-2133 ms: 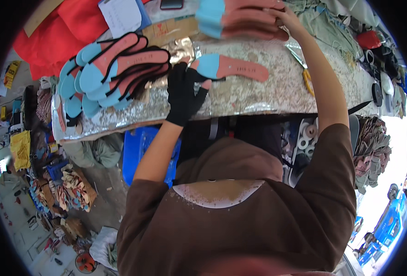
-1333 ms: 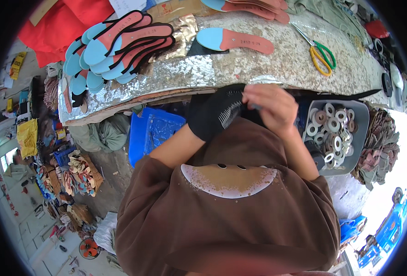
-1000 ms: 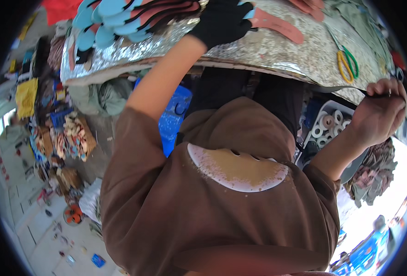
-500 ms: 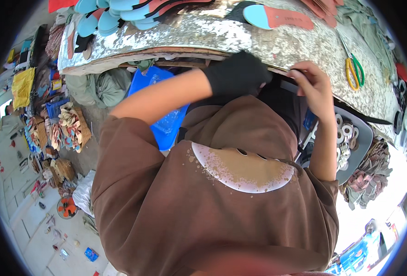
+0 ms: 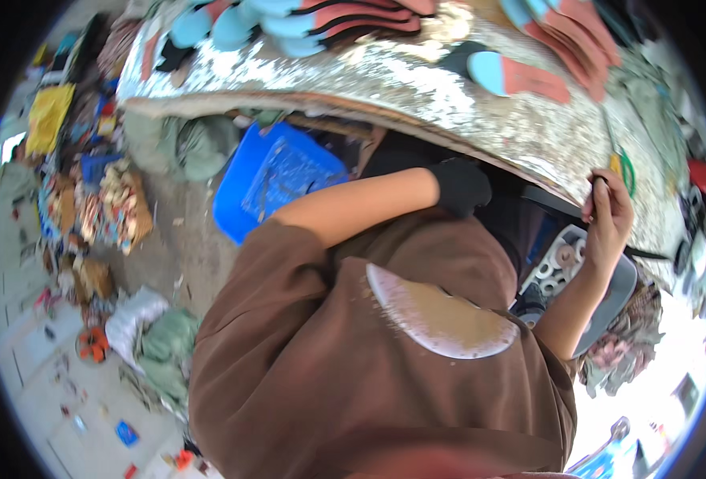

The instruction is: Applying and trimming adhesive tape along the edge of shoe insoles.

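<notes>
My left hand (image 5: 463,188) wears a black glove and rests low over my lap, below the table edge. Its fingers cannot be made out, nor whether anything is in them. At the right, my right hand (image 5: 611,207) is bare and raised beside the table edge, its fingers pinched together. Something small and dark shows at the fingertips, too little to name. Just beyond these fingers lie scissors (image 5: 628,171) with green and yellow handles, partly covered by the hand. A single blue and red insole (image 5: 521,77) lies farther in on the table.
The worn table (image 5: 289,89) carries a row of overlapping insoles (image 5: 353,17) and another stack (image 5: 570,40) at the back. A blue plastic bin (image 5: 237,188) stands at my left. By my right forearm, a grey container (image 5: 620,279) holds white rolls (image 5: 562,255).
My right hand has moved right, away from my left hand and toward the scissors. The left hand has dropped lower, toward my lap. The whole view has shifted.
</notes>
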The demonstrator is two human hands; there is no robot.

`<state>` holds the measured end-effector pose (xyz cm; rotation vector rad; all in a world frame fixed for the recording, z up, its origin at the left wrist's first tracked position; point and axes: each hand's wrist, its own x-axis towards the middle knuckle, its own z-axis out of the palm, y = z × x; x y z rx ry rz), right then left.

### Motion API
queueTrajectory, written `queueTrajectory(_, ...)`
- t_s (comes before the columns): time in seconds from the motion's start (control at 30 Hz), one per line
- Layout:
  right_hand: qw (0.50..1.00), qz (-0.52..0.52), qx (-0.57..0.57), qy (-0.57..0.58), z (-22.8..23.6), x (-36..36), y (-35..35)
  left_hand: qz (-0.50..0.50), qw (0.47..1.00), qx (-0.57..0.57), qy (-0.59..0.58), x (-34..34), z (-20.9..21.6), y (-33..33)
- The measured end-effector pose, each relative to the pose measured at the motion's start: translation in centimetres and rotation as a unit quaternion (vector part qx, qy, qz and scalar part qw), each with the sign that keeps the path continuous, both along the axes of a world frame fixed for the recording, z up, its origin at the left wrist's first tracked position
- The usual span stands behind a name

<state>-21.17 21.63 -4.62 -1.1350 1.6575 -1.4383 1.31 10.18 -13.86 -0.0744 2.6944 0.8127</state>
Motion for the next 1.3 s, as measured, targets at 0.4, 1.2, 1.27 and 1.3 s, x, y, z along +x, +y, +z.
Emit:
queueTrajectory(0.4, 0.997, 0.044, -0.025, -0.051, 4.6, 3.6, -8.1, 0.383, 0.817, -0.087, 0.421, -2.1, 2.1, -12.4)
queueTrajectory(1.2, 0.956, 0.257, 0.085, 0.114, -1.1, 1.5, -15.4, 0.365, 0.812, 0.020, 0.454, -1.3, 2.6, -9.0)
queueTrajectory(1.27, 0.955, 0.255, 0.113, 0.100, -0.8, 1.7, -15.4, 0.361, 0.814, 0.013, 0.454, -1.4, 2.5, -9.1)
queueTrajectory(1.3, 0.955, 0.255, 0.114, 0.099, -1.1, 1.8, -15.4, 0.361, 0.814, 0.013, 0.454, -1.3, 2.5, -9.1)
